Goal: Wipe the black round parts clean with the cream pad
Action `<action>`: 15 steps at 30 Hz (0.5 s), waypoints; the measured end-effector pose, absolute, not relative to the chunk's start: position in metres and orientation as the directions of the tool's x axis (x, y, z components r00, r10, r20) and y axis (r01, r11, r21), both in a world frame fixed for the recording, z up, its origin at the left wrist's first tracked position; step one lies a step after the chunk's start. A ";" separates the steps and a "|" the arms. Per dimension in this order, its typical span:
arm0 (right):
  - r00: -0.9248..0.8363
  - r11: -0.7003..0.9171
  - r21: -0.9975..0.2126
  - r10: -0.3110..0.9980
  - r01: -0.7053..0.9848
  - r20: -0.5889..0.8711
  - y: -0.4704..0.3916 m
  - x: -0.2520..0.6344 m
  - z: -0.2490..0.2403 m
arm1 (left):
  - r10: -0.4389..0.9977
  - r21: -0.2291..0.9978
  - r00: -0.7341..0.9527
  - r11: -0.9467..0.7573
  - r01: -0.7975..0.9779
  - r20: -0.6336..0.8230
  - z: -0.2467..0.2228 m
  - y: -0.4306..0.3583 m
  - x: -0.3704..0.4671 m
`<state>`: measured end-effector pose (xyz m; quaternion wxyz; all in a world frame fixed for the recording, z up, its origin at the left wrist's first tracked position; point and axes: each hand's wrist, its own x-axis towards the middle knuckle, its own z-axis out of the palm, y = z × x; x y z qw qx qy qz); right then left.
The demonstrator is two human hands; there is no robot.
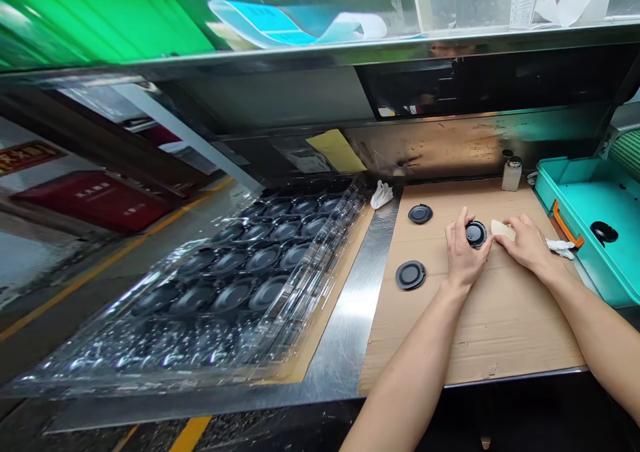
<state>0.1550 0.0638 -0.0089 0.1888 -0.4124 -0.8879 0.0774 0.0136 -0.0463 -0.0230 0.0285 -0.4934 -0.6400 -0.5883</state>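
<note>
My left hand (464, 249) is closed around a round black plastic part (476, 234), its flat face turned up toward me. Close beside it, my right hand (527, 242) pinches a small cream-coloured piece (501, 230), perhaps a scraper or a folded cloth; its kind is not clear. The piece is at the right edge of the black part, and I cannot tell whether they touch. Both hands are above a cardboard sheet (500, 332). To their left on the cardboard lie two more spots of black discs, an upper disc (420, 213) and a lower disc (411, 275).
Clear plastic trays (320, 259) with rows of black round parts stand at the left. A teal bin (560, 202) with an orange handle holds a black part (604, 232) at the right. A small bottle (511, 174) and crumpled white tissue (382, 195) are at the back. A metal shelf (320, 57) hangs overhead.
</note>
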 end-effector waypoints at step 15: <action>-0.563 0.577 -0.261 0.816 0.774 0.135 0.063 0.157 -0.003 | 0.951 0.539 -0.141 0.033 -0.842 -0.277 -0.008 -0.039 0.001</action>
